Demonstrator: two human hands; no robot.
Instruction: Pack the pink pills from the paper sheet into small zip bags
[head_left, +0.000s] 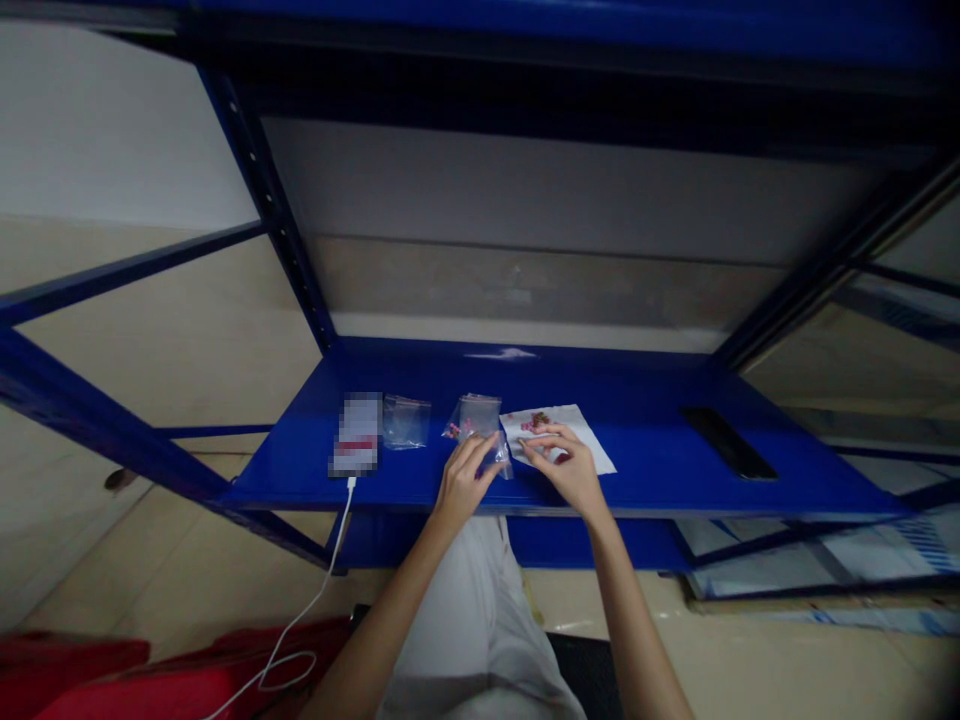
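My left hand (463, 478) pinches a small clear plastic bag (498, 455) near the front of the blue shelf (645, 450). Behind it lies another clear bag (474, 415) holding small pink pieces. My right hand (566, 465) rests on a white sheet of paper (581, 430), its fingertips pinched together at the bag's edge; whatever they hold is too small to make out. Several small pink and dark pieces (535, 421) lie on the far part of the paper.
A phone (357, 433) with a white cable (315, 600) lies on the shelf's left, an empty clear bag (406, 421) beside it. A dark flat object (729, 442) lies on the right. Blue rack posts (270, 210) frame the shelf. Red things (150, 680) sit on the floor.
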